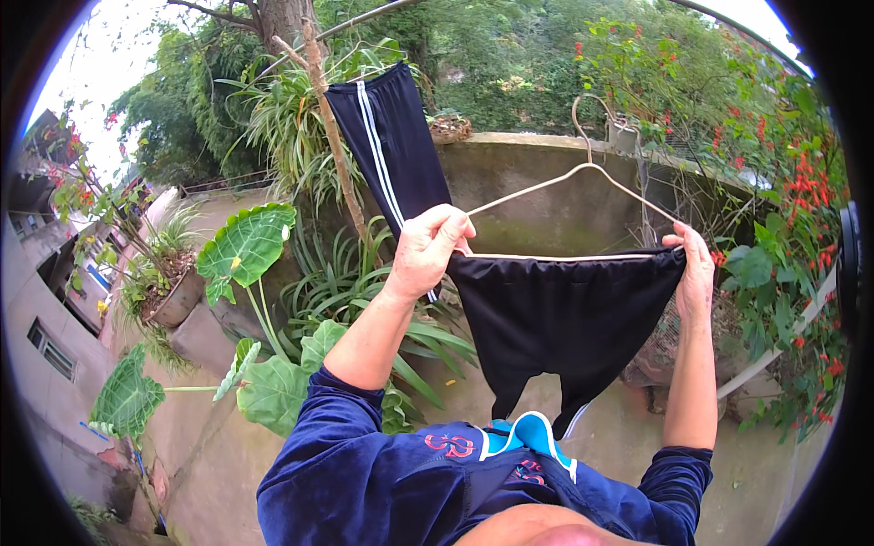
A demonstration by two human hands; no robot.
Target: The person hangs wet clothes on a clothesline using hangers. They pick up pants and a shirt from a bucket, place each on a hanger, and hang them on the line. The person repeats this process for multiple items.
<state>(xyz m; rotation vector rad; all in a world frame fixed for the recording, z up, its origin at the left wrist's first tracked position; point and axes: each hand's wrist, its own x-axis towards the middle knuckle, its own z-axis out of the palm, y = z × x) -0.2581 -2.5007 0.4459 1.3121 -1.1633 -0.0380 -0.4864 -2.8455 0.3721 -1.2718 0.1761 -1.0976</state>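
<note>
Black trousers (560, 307) hang by their gathered waistband from a pale clothes hanger (580, 166), held up in front of me. My left hand (429, 251) grips the hanger's left corner together with the waistband. At the opposite corner, my right hand (694, 273) holds the waistband and the hanger's end, its fingers partly hidden. The hanger's hook points up and away from me. The trouser legs drop behind my collar, where a white side stripe shows. Beyond my left hand, a second black pair with white stripes (392, 136) hangs from another hanger.
A forked wooden pole (328, 130) stands beside the second trousers, near a metal rail (362, 24). A low concrete wall (532, 198) runs behind the hanger. Large-leaved plants (249, 246) grow at left, near a potted plant (179, 300); red-flowered bushes (806, 184) at right.
</note>
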